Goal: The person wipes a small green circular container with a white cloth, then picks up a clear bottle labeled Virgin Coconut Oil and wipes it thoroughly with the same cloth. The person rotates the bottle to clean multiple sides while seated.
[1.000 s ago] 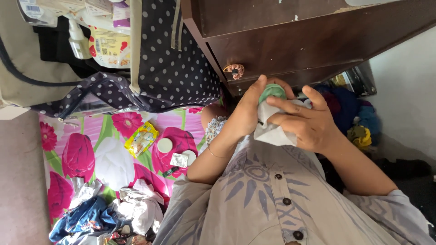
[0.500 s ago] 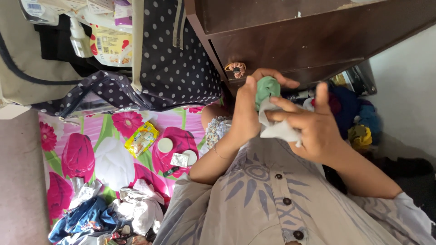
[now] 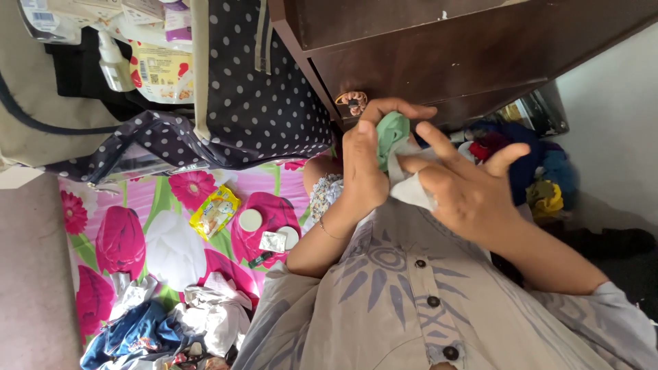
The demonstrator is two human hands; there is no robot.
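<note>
- The scene was a cluttered floor beside a dark brown wooden cabinet [image 3: 439, 55], with a floral sheet [image 3: 123, 233] in pink, green and white spread on the floor to the cabinet's left.
- Nearest the camera was the person's grey patterned shirt [image 3: 411, 308], buttoned down the front, below the cabinet.
- Just in front of the cabinet's lower edge, the left hand [image 3: 363, 171] was closed around a green cloth [image 3: 391, 133], thumb and fingers wrapped over it.
- The right hand [image 3: 466, 188] was beside it, fingers partly spread, pinching a white cloth [image 3: 415, 192] that touched the green one.
- Both cloths were held up in the air, just below the cabinet's small round knob [image 3: 354, 103].
- On the floral sheet left of the hands lay a yellow snack packet [image 3: 214, 211], two white round lids [image 3: 251, 220] and a small foil sachet [image 3: 272, 241].
- A heap of crumpled clothes [image 3: 171, 322] lay at the sheet's near end.
- A navy polka-dot bag [image 3: 253, 96] leaned against the cabinet's left side.
- Right of the cabinet, a pile of blue, red and yellow garments [image 3: 534, 171] lay by the white wall [image 3: 610, 123].
</note>
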